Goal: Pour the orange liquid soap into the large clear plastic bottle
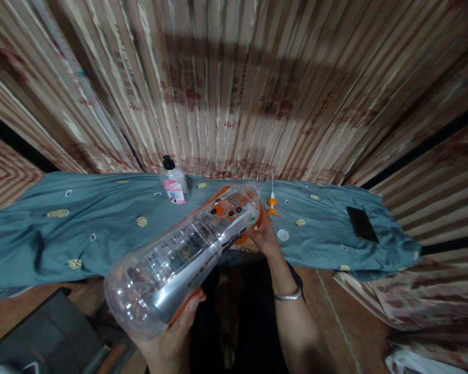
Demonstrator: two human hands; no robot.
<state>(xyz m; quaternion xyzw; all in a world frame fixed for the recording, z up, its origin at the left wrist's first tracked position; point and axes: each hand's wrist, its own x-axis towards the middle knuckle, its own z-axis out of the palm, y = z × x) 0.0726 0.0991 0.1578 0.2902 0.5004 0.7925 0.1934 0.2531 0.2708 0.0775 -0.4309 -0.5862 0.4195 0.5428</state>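
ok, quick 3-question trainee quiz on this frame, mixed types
1. True or false: both hands hold the big clear bottle.
2. Which hand is at the bottle's neck end? A) left hand B) right hand
3. Fill in: the phone lies on the blue ____.

Key:
1. True. The bottle lies tilted, base toward the camera, held off the cloth.
2. B. The left hand supports the base.
3. cloth. Also on it: a small bottle with a black cap, an orange pump and a white cap.
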